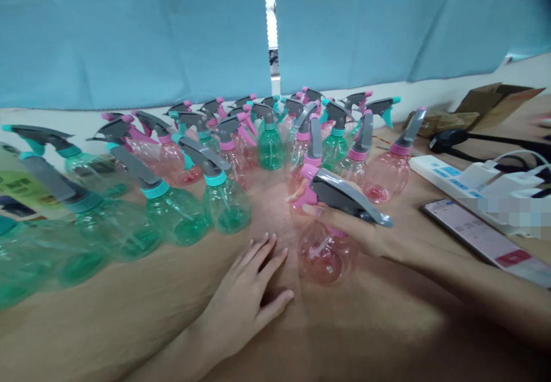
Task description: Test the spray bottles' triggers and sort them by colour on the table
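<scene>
My left hand (243,293) lies palm down on the brown tabletop with its fingers spread, holding nothing. To its right stands a pink spray bottle (327,255) with a grey and pink trigger head, tilted slightly. My right hand (344,221) is closed around this bottle's neck and trigger, partly hidden behind the head. Just beyond the left hand is a green spray bottle (227,204) with a turquoise collar. Another pink spray bottle (387,172) stands to the right of the held one, farther back.
Several green and pink spray bottles crowd the back and left, including a green one (270,146) at centre. On the right are a phone (482,238), a white power strip (439,175) with plugs, black cables and an open cardboard box (495,106). A blue cloth (172,37) hangs behind.
</scene>
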Demonstrator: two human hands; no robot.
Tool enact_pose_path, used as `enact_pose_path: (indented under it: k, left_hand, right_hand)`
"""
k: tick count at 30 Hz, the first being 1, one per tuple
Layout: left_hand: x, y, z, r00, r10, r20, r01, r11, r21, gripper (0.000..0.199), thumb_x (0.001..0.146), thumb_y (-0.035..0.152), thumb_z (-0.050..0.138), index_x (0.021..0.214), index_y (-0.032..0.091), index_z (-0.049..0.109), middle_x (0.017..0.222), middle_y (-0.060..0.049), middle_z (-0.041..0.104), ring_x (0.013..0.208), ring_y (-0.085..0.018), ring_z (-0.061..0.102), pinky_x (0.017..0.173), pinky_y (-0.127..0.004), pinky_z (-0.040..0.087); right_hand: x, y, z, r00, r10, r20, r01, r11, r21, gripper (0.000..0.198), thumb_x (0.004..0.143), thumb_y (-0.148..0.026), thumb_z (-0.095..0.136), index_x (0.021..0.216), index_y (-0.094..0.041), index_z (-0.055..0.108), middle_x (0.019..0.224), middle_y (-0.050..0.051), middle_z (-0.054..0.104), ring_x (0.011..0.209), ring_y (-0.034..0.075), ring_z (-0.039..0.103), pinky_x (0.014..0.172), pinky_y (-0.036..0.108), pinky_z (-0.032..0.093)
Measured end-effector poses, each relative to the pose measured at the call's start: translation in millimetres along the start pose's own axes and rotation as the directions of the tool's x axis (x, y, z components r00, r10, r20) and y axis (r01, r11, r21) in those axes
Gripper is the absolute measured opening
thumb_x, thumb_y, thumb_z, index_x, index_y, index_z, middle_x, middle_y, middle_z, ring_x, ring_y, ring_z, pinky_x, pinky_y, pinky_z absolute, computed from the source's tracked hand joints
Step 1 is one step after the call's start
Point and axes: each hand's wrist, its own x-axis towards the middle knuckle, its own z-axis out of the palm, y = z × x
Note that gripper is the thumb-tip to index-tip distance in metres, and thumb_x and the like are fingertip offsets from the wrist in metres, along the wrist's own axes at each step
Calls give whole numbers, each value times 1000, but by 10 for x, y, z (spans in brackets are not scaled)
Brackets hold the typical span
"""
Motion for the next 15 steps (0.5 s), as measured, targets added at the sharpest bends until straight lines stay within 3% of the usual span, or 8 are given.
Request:
enact_pose_path:
  k: [7,15]
  left_hand:
    - [-2,-3,4,1000,-7,11,7,1000,26,59,92,53,47,140,19,44,152,-12,35,138,-32,34,109,-53,36]
    - [7,8,-2,1000,-6,15,6,1000,13,59,93,52,48,140,18,44,152,-14,34,138,-33,33,108,-55,35]
  right_hand:
    - [-61,117,22,996,49,73,-54,996,71,20,81,-22,58,70,-25,42,63,-5,38,54,12,35,48,27,31]
    - [-38,50,43,996,55,69,-62,992,106,22,83,-32,58,68,-24,45,63,-5,38,55,13,34,50,28,31]
